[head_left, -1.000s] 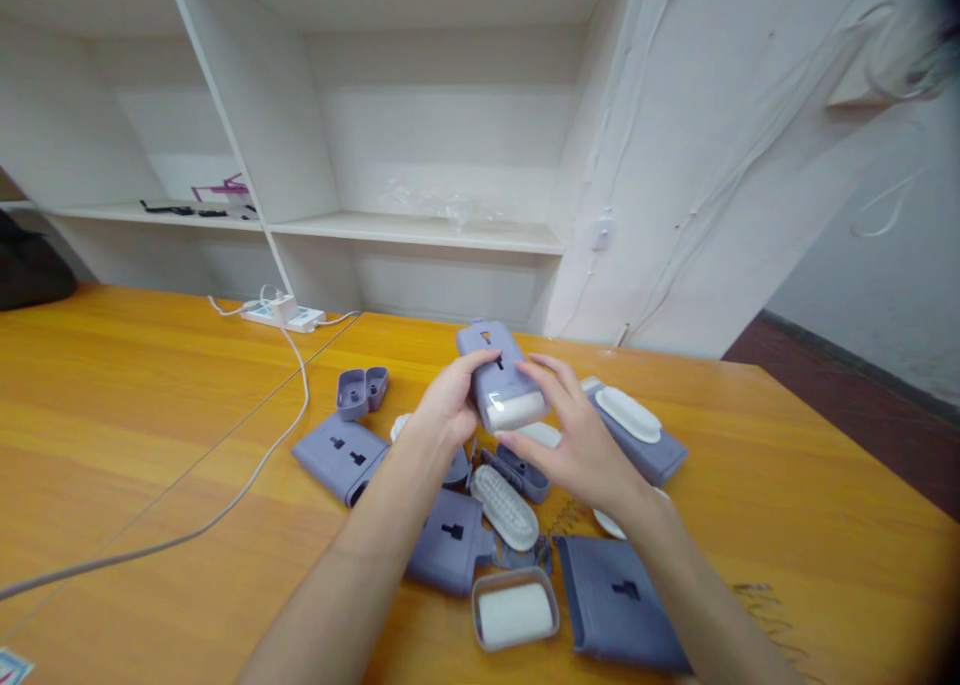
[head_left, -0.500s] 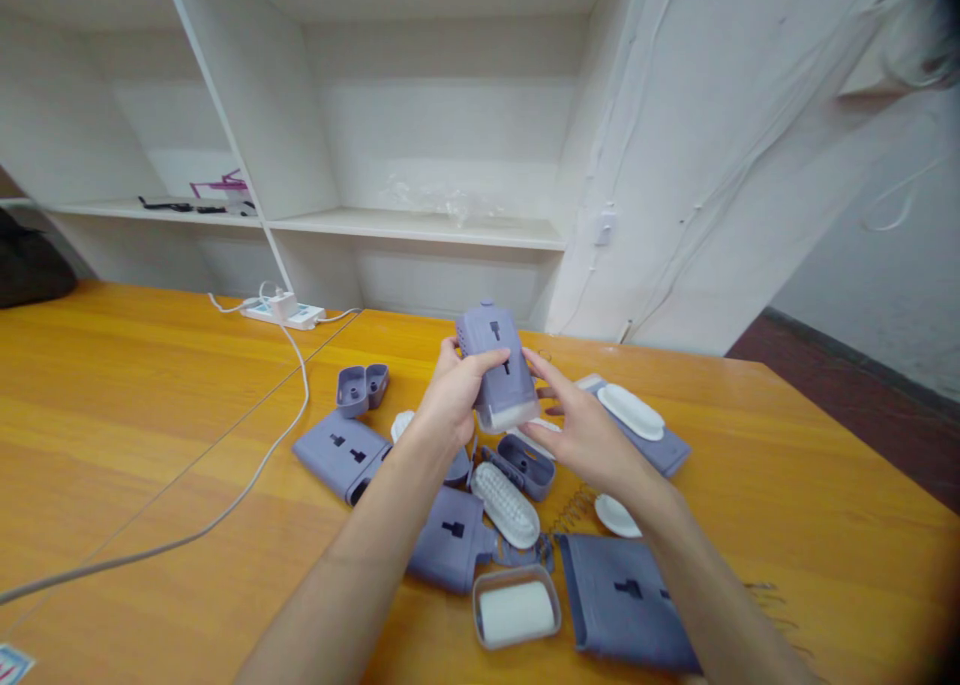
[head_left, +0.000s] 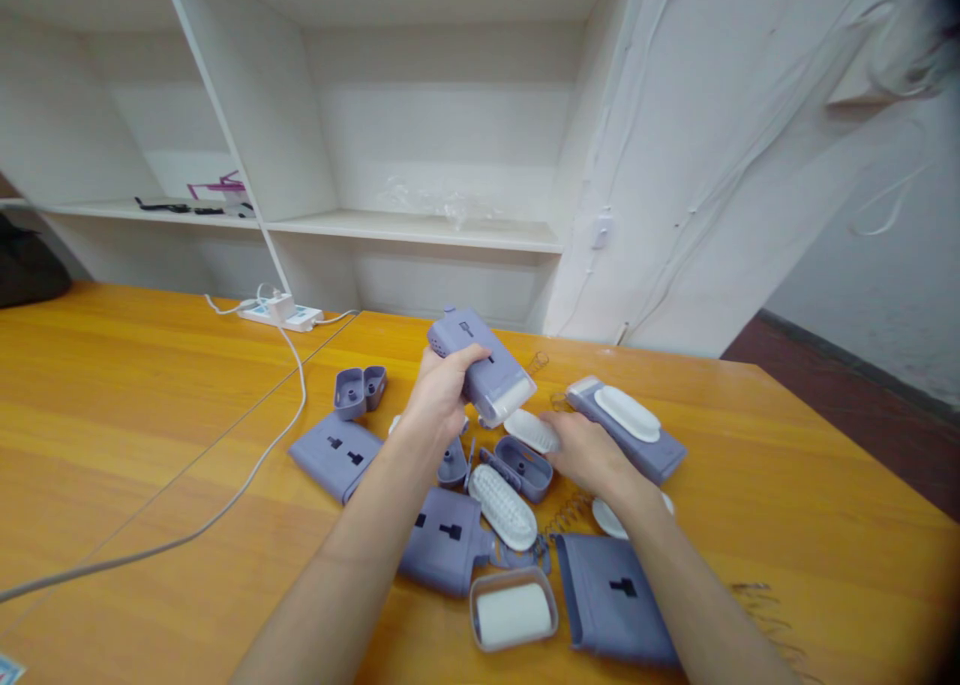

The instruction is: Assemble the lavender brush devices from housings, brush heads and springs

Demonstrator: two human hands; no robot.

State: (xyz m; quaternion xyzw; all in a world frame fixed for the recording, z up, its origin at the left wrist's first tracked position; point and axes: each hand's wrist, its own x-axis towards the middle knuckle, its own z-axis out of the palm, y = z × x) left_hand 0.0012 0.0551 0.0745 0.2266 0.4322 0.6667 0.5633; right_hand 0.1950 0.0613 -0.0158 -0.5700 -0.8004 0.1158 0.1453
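My left hand (head_left: 442,390) is wrapped round a purple-grey plastic housing (head_left: 480,355) with dark T-shaped slots and a clear, white-filled end, held tilted above the table. Just right of it, my right hand (head_left: 581,445) is closed at the end of a white oval bristled piece (head_left: 529,430); its fingertips are partly hidden. Below lie an open purple two-part shell (head_left: 525,465) and a white oval brush head (head_left: 504,505). A clear box with a white block (head_left: 514,613) sits nearer me.
More slotted housings lie around: one at left (head_left: 337,455), one in front (head_left: 442,540), one at right (head_left: 619,595). A housing with a white oval on top (head_left: 634,430) is at far right. Springs (head_left: 566,515) lie loose. A power strip (head_left: 281,312) and cable are at back left.
My left hand has tilted the housing and shifted it slightly left. My right hand has left the housing and moved down to the white oval piece.
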